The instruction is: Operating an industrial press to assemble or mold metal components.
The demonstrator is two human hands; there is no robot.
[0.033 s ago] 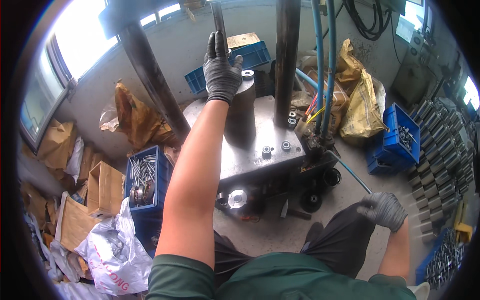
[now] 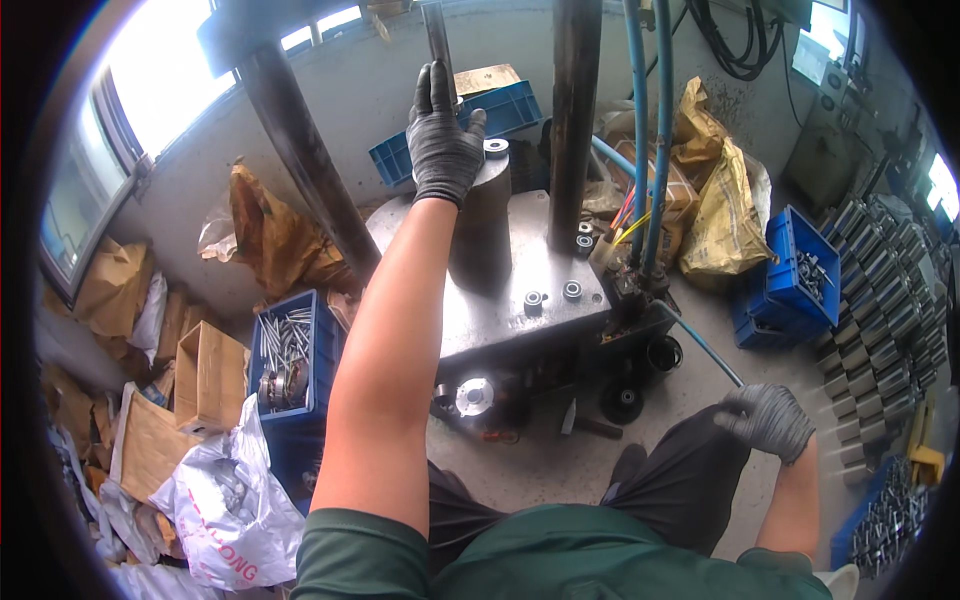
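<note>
My left hand (image 2: 445,150), in a dark grey glove, is raised in front of an upright metal shaft (image 2: 437,35). Its fingers point upward and its thumb stands apart; the palm side is hidden, so the contact with the shaft does not show clearly. Below it rises a thick metal cylinder (image 2: 483,235) on the press's steel plate (image 2: 510,320), with a bearing (image 2: 495,148) on its top beside my hand. My right hand (image 2: 768,420), gloved too, is closed around the end of a thin blue lever (image 2: 705,345) at the lower right.
Two bearings (image 2: 572,291) lie near the plate's front edge. Dark steel columns (image 2: 575,130) flank the plate. A hammer (image 2: 595,428) is on the floor. Blue crates (image 2: 318,345) of metal parts stand left and right, and stacked metal cylinders (image 2: 870,300) line the right side.
</note>
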